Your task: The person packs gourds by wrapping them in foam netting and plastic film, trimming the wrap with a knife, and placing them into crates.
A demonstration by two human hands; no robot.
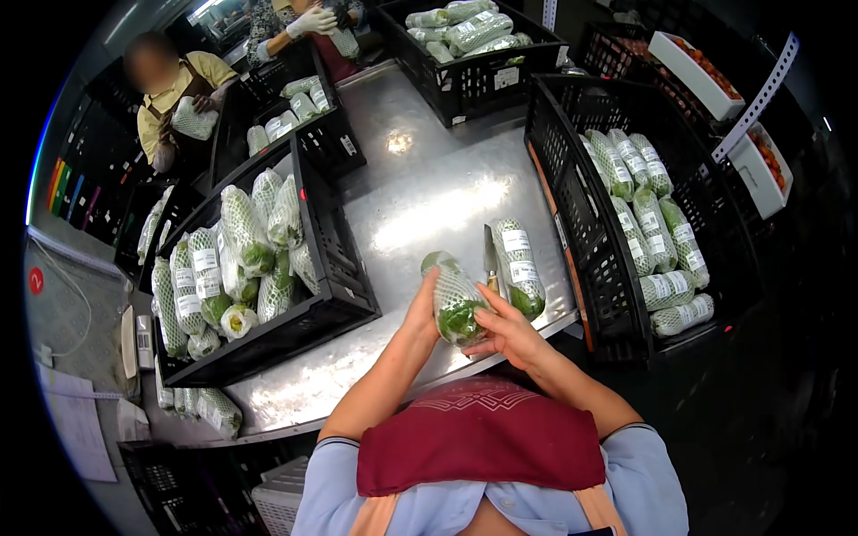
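Note:
Between my two hands, over the front edge of the metal table, is a green vegetable in white foam netting [458,302]. My left hand [424,308] is wrapped along its left side. The fingers of my right hand [511,332] press on its lower right side. Just right of it, a netted vegetable with white labels [518,268] lies on the table. A knife [491,255] lies between the two, its lower part partly hidden by my right hand.
Black crates of netted vegetables stand at the left [349,313], the right [572,223] and the back [483,94] of the metal table [384,192]. A person [179,89] holding a netted item is at the back left; another person's gloved hands [313,21] are behind the table.

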